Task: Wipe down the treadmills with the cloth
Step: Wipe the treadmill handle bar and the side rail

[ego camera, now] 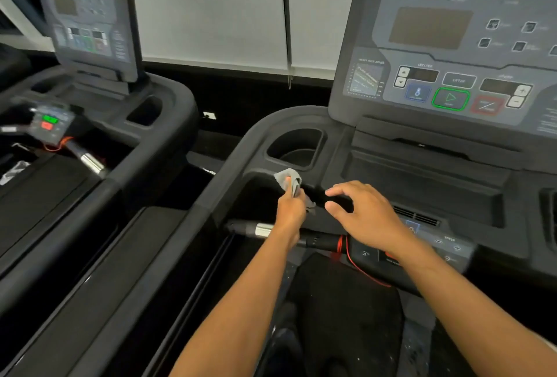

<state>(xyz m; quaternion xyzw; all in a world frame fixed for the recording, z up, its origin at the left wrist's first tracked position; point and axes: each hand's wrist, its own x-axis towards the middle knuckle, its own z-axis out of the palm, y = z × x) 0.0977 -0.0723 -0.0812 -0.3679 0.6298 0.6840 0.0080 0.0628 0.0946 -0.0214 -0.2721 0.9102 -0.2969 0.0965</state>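
I stand on a black treadmill whose console fills the right half of the view. My left hand grips a small grey cloth and presses it against the console's front edge, just below the cup holder. My right hand hovers beside it, fingers curled around a black bar of the console; whether it grips is unclear. A second treadmill stands to the left.
A grey control panel with green and red buttons rises at the upper right. A chrome-tipped handle bar and a red safety cord run under my hands. The black belt lies below. White blinds hang behind.
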